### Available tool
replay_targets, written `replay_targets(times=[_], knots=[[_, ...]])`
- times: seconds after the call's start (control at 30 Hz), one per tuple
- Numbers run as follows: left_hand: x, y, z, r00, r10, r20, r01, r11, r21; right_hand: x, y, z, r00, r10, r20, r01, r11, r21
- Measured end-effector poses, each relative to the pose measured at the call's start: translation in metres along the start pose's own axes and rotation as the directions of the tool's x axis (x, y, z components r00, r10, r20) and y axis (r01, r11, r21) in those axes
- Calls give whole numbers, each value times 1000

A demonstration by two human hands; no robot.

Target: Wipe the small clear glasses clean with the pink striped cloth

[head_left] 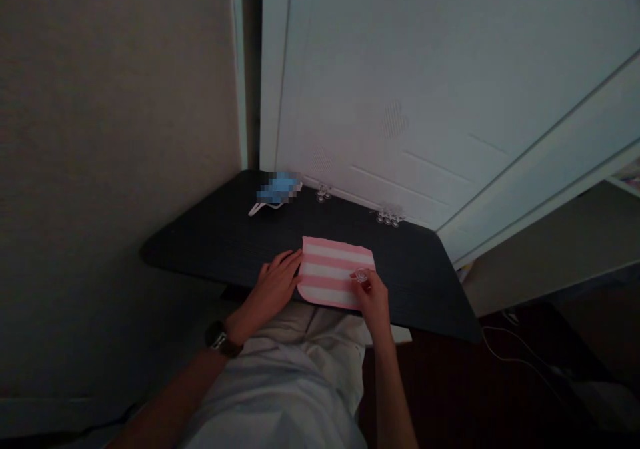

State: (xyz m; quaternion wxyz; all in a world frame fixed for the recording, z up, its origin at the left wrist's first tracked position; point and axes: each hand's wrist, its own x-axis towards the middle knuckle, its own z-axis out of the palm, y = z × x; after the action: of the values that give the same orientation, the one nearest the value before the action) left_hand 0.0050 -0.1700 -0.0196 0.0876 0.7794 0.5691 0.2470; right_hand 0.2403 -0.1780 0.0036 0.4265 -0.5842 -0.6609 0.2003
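Note:
A pink-and-white striped cloth (330,273) lies flat near the front edge of the dark table. At its left edge rests my left hand (280,277), palm down with fingers stretched out, touching the cloth's side. My right hand (373,297) is over the cloth's right part, its fingers pinching a small clear suction cup (361,275). Along the back of the table stand more of these clear pieces: a small group (323,192) near the middle and a row of several (390,217) farther right. Their fine details are too small to make out.
The dark table (215,236) meets a white panel (350,89) at the back and a wall (120,102) at the left. A blue item with white straps (277,189), partly blurred out, lies at the back left. A white cable (520,361) runs below, right.

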Motion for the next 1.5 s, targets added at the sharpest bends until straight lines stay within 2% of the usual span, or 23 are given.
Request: replay_targets(times=[0.23,0.37,0.47,0.57,0.7,0.83,0.93,1.07,1.3,1.4,1.5], knots=[[12,1,9,1000,20,-12,-20,1000,18,20,12,-2,1000,-5,-27,4,999,-51],[13,2,5,998,-27,-63,24,999,-42,14,0,-3,999,-22,-34,19,997,-72],[9,6,3,991,7,-134,-18,996,-82,7,-16,-1,999,-43,-25,41,997,-71],[2,10,4,991,12,-135,-24,996,-88,2,-35,9,997,-79,9,80,996,-32],[-4,10,8,994,-6,-108,-2,998,-69,-3,-53,33,988,-116,105,116,993,9],[-5,9,9,994,-9,-106,2,998,-67,-5,-59,54,984,-109,138,110,994,5],[-5,10,8,994,-25,-106,18,998,-66,-6,-55,56,985,-99,143,100,995,1],[-6,14,5,993,-29,-119,20,997,-79,-10,-33,33,992,-58,109,59,998,-4],[-5,15,3,992,-37,-119,30,998,-59,-25,28,-39,991,81,-109,-87,994,-58],[-4,14,4,992,-38,-121,32,998,-54,-25,32,-46,983,100,-157,-111,992,-67],[-5,14,3,994,-37,-107,30,998,-63,-22,16,-35,983,98,-153,-107,993,-48]])
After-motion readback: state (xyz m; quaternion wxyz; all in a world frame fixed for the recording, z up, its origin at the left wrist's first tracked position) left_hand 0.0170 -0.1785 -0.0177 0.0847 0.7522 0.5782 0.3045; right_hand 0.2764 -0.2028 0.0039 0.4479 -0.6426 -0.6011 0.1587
